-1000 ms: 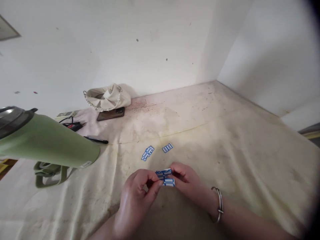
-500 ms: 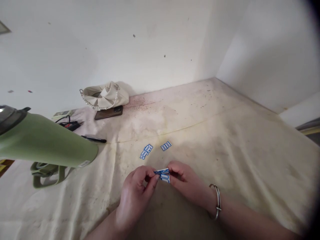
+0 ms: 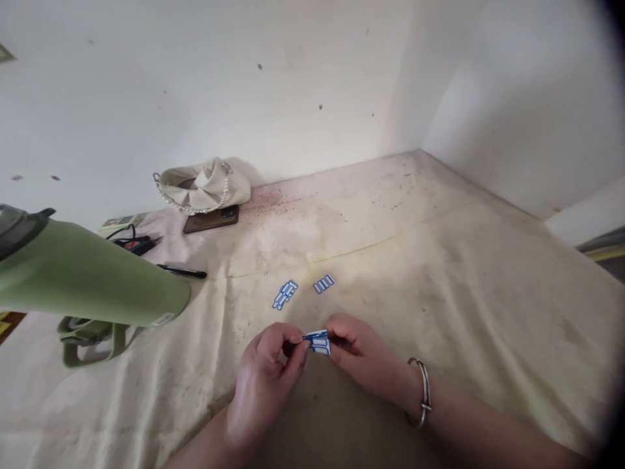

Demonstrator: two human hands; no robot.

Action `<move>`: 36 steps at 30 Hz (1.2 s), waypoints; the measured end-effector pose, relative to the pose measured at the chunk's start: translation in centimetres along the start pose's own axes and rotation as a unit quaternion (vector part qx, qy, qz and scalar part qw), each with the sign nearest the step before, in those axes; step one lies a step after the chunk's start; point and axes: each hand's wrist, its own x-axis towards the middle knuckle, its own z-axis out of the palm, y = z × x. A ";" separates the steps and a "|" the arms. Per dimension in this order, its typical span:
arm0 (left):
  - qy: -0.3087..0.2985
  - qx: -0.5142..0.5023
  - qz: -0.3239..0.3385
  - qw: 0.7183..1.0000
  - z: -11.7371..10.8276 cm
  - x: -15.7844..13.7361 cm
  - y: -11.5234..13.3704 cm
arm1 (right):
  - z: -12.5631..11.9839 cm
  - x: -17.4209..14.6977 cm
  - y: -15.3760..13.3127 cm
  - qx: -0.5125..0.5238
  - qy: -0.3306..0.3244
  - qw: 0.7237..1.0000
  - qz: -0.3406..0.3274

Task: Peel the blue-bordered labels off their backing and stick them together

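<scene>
Meeting walls: pale and marked with small dark specks [image 3: 320,107], the white walls [image 3: 317,39] join at a corner on the far right.
Tablecloth: cream, creased and stained, the cloth [image 3: 439,312] spreads from the near side to the walls, with reddish speckling at the far side.
Green tumbler: the tumbler [image 3: 97,270] stands on the left with a dark lid [image 3: 22,231]; a green loop [image 3: 120,340] sits just beside its base on the near side.
White bag: the bag [image 3: 239,187], strung with pearly beads [image 3: 224,195], rests against the far wall, left of centre.
Hands: apart from each other at the near middle; the left hand [image 3: 263,378] pinches a blue-and-white piece [image 3: 319,343] by its left end, while the right hand [image 3: 375,358] has thumb and forefinger at its right edge, the firmness of that hold impossible to tell.
Phone: the brown phone [image 3: 209,221] lies just in front of the bag.
Pen: the black pen [image 3: 185,271] lies beside the tumbler, on its far side.
Bangle: a silvery bangle [image 3: 426,391] circles the right wrist.
Blue-and-white pieces: the held one is between the hands; beyond it lie a larger flat piece [image 3: 285,295] and, to its right, a smaller flat piece [image 3: 323,284].
</scene>
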 end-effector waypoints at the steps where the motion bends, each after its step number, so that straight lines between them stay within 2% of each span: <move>1: 0.001 0.000 -0.004 1.000 0.0 0.0 0.0 | 0.0 0.0 -0.1 -0.001 -0.001 1.000 0.001; 5: 0.002 -0.005 0.008 1.000 -0.1 0.1 0.0 | -0.3 -0.1 -0.4 0.013 -0.009 1.000 0.017; 10: 0.001 -0.020 -0.002 1.000 -0.2 0.2 0.1 | -0.3 -0.4 -0.5 0.094 0.001 0.995 0.018; 14: -0.005 -0.027 -0.006 1.000 0.0 0.1 0.1 | -0.1 -0.2 -0.4 0.053 -0.011 0.998 0.038; 17: -0.010 -0.054 -0.011 0.998 -0.3 0.0 -0.3 | -0.1 0.1 -0.5 0.028 -0.008 0.999 0.030; 20: 0.026 -0.074 -0.037 0.996 -0.7 0.6 -1.4 | -0.1 0.1 -0.4 0.042 0.003 0.999 0.028; 21: 0.046 -0.051 -0.051 0.996 -0.9 1.0 -1.9 | -0.1 0.1 -0.3 0.046 0.006 0.998 0.030; 23: 0.065 0.066 -0.047 0.995 -1.1 1.9 -2.9 | -0.1 0.1 -0.1 0.047 0.011 0.998 0.032; 25: 0.038 0.182 -0.031 0.982 -1.1 2.8 -3.8 | -0.1 0.0 0.0 0.041 0.014 0.999 0.030; 27: 0.010 0.253 -0.025 0.967 -1.0 3.5 -4.3 | 0.0 0.1 0.1 0.036 0.014 0.999 0.030; 31: 0.003 0.296 -0.034 0.955 -0.5 3.9 -4.3 | 0.0 0.1 0.0 0.023 0.013 0.999 0.033; 36: 0.005 0.272 -0.066 0.960 -0.4 4.3 -4.1 | 0.1 0.1 -0.3 0.006 0.012 0.999 0.037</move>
